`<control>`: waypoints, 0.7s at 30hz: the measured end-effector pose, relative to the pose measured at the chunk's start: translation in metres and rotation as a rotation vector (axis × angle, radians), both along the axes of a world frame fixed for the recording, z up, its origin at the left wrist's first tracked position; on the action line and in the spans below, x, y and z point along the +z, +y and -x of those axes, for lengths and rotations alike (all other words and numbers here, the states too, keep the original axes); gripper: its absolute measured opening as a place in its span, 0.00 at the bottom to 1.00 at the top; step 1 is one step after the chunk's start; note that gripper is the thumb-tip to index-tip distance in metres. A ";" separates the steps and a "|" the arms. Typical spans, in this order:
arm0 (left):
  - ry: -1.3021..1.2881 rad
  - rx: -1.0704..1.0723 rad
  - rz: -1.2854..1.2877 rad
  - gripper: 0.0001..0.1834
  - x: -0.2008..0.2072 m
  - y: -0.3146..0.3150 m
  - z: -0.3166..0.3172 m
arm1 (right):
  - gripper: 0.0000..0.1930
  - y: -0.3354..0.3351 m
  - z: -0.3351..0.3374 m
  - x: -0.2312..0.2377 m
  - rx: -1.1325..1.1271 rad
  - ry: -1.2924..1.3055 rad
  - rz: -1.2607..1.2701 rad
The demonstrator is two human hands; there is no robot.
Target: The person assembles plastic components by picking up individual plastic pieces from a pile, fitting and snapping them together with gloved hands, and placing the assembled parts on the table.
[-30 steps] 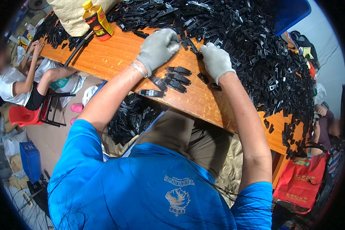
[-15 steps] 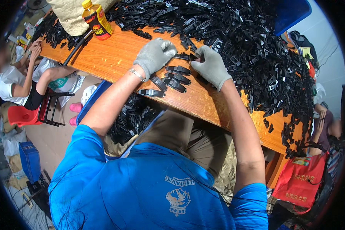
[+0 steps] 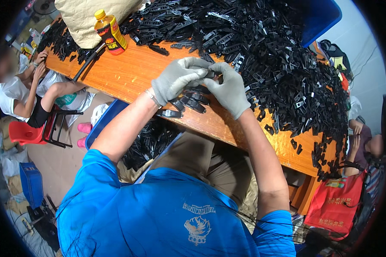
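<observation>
Your left hand (image 3: pixel 172 82), in a grey glove, has its fingers bent in and pinches a small black part (image 3: pixel 210 74) together with your right hand (image 3: pixel 232 91), gloved alike. The part sits between the fingertips of both hands, over the table, mostly hidden by the gloves. Just below your hands, near the table's edge, lie a few finished-looking black clips (image 3: pixel 193 105), some side by side and one partly covered by your left hand. The wooden table (image 3: pixel 133 77) runs under them. Beyond your right hand spreads a big heap of black parts (image 3: pixel 283 73). Farther left stand a yellow-capped bottle (image 3: pixel 111 34) and a beige sack (image 3: pixel 79 21). Below the table edge, beside your left forearm, more black pieces (image 3: pixel 148 139) fill a blue bin (image 3: pixel 102 123).
</observation>
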State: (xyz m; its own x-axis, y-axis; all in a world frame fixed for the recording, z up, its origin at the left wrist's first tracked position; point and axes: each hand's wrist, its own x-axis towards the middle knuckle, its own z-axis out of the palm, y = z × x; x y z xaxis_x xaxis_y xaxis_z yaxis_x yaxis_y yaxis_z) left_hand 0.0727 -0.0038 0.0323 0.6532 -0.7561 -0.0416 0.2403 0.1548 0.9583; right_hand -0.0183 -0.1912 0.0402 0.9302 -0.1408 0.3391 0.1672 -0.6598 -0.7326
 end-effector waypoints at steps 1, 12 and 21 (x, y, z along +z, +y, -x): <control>-0.074 0.056 -0.056 0.23 0.001 -0.003 0.002 | 0.18 0.000 0.001 -0.003 -0.003 0.000 0.001; -1.010 0.268 -0.624 0.18 -0.018 0.000 -0.028 | 0.13 -0.017 -0.009 -0.020 -0.164 0.022 0.371; -1.214 0.207 -0.569 0.11 -0.048 -0.001 -0.050 | 0.11 -0.017 -0.027 -0.029 -0.100 0.094 0.437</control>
State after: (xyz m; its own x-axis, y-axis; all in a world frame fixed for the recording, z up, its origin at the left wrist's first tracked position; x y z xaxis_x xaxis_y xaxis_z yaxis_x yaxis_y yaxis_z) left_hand 0.1225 -0.0045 -0.0160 0.5999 -0.7115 0.3658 -0.7741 -0.4008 0.4899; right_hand 0.0085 -0.2081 0.0116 0.9488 -0.0943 0.3014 0.0328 -0.9198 -0.3910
